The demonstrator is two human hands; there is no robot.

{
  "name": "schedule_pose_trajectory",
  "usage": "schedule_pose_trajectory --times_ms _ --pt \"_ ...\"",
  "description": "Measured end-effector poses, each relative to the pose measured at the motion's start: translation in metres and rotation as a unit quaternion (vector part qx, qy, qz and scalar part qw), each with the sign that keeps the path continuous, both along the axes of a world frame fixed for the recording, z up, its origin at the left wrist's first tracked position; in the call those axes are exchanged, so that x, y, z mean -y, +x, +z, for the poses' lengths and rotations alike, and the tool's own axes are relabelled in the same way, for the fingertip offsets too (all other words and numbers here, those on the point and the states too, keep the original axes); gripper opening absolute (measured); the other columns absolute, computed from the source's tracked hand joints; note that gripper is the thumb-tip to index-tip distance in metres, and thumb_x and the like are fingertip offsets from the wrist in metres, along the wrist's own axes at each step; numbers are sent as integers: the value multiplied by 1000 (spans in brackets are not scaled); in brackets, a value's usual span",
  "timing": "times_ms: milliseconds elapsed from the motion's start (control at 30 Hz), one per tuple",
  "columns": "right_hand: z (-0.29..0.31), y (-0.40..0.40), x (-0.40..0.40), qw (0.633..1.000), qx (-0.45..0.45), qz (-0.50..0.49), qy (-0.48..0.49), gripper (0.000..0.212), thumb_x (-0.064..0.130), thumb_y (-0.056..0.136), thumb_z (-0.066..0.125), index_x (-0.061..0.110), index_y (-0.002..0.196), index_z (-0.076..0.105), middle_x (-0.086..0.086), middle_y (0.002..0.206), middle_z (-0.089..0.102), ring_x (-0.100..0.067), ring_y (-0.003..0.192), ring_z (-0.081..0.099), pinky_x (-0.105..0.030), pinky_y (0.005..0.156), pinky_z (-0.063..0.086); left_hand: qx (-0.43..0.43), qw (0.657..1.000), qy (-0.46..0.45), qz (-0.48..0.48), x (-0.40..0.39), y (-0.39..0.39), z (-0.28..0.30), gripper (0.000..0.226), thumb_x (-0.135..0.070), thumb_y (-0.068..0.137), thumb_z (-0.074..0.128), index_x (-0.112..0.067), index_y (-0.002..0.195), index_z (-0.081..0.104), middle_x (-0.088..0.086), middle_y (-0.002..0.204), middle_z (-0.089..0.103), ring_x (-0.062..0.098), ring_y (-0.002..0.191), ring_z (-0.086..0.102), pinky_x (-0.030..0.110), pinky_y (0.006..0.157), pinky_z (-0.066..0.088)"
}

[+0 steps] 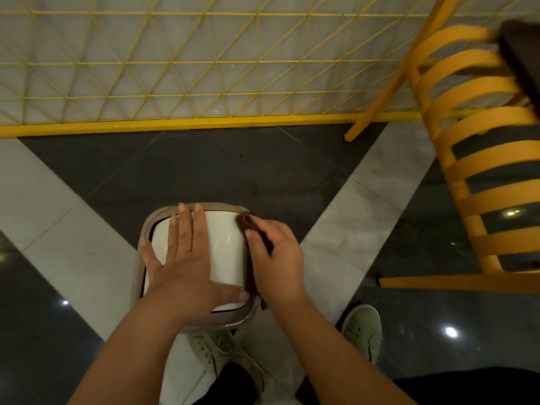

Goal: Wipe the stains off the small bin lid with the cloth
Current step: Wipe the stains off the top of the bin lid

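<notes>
The small bin lid (pixel 225 247), glossy white and rounded-square inside a taupe rim (pixel 222 205), sits low on the floor just ahead of the person's shoes (pixel 363 328). The left hand (pixel 181 258) lies flat on it, fingers straight and spread. The right hand (pixel 277 258) grips a dark brown cloth (pixel 248 220) against the lid's right edge. Polished grey and pale floor tiles (pixel 233 165) lie open beyond; a yellow slatted chair (pixel 473 159) stands near on the right, a yellow mesh fence (pixel 175 68) behind.

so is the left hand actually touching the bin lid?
Touching. The head view shows the left hand lying flat, fingers straight, on the white bin lid, with no gap visible. The right hand holds the brown cloth at the lid's right edge.
</notes>
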State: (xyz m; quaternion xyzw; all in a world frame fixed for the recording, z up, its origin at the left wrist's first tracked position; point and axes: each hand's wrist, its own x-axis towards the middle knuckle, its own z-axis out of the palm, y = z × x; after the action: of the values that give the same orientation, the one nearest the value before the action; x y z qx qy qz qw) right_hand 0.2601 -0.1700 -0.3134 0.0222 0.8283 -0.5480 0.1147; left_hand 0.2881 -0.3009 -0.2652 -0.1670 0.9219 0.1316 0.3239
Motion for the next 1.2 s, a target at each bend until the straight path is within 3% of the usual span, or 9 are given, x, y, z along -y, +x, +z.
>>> schedule_pose_trajectory --times_ms 67,167,300,500,700,1000,1100,1200 --pt "-7 -7 1 998 54 -12 13 29 26 96 55 27 123 63 13 115 56 3 98 51 -4 90 37 5 1000 -2 1 -1 -2 0 147 -82 56 61 -22 125 -54 1 145 -49 19 140 -35 58 114 -11" --pt "-14 14 -11 994 94 2 47 27 27 96 54 29 121 63 15 113 54 2 98 53 -16 97 44 21 1000 -3 3 -2 -4 1 148 -80 58 63 -20 126 -54 3 144 -50 22 140 -35 58 115 -10" --pt "-22 58 -28 993 107 16 53 25 23 93 60 34 114 67 17 109 55 7 99 53 -4 91 39 33 999 5 5 -3 -6 2 149 -78 58 66 -21 119 -58 3 141 -53 23 139 -37 58 114 -10" --pt "-21 29 -16 997 65 -7 46 24 21 94 57 32 112 68 18 106 53 6 93 53 -1 85 37 25 1000 14 12 -5 -6 3 152 -73 56 72 -22 128 -52 2 143 -51 23 139 -36 57 115 -9" --pt "-22 -19 4 996 71 -34 52 26 25 96 53 25 120 65 14 107 50 -3 93 52 -19 91 44 7 999 32 33 -11 -8 4 150 -69 58 74 -21 133 -47 3 145 -47 25 140 -34 55 115 -10" --pt "-27 50 -27 995 88 -20 33 24 20 93 59 34 112 65 15 102 56 7 92 55 -4 82 41 1 999 38 26 -8 -7 -1 149 -70 59 72 -23 131 -49 2 144 -49 25 139 -36 57 115 -10" --pt "-30 18 -18 996 63 4 70 24 20 94 57 28 113 68 9 106 57 5 85 54 1 77 36 -4 999 42 24 -7 -6 -1 153 -68 56 76 -23 132 -48 2 145 -48 24 139 -36 56 114 -11" --pt "-26 -30 0 995 52 9 90 26 22 96 53 24 117 67 5 113 57 -3 90 53 -9 83 37 -9 999 46 26 -6 -4 -1 157 -66 51 80 -24 131 -49 0 145 -48 23 139 -36 56 114 -12"
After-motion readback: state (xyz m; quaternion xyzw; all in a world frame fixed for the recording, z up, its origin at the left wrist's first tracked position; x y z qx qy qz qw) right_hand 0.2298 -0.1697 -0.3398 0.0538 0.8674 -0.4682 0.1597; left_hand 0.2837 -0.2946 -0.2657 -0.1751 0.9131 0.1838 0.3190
